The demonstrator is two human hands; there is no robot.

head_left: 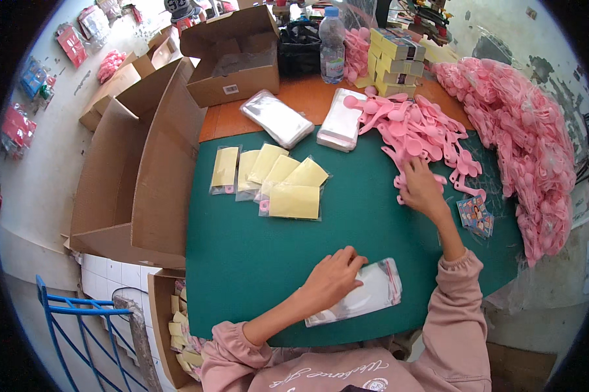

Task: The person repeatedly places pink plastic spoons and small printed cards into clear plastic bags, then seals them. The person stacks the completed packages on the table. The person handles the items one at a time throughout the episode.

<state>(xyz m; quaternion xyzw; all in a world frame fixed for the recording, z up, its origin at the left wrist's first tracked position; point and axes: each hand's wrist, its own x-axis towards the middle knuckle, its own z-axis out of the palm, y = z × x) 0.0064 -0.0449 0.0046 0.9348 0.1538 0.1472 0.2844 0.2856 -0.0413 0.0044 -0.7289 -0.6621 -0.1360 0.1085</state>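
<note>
My right hand (422, 189) reaches into the near side of a heap of pink plastic spoons (412, 127), its fingers closed around a spoon at the heap's edge. My left hand (334, 277) rests over the left part of a stack of clear plastic bags (376, 291) near the front of the green table mat (255, 261). Its fingers are curled in, and whatever they may hold is hidden. Ahead of it lie several filled clear packets with pale yellow cards (294, 201), pink bits showing at some corners. A small pile of printed cards (475, 217) is right of my right forearm.
Two more stacks of clear bags (278, 119) lie at the back. Behind are a water bottle (332, 49), banded card stacks (396, 62) and an open carton (232, 81). A tall cardboard box (157, 176) borders the left edge; a big bag of pink spoons (523, 137) borders the right.
</note>
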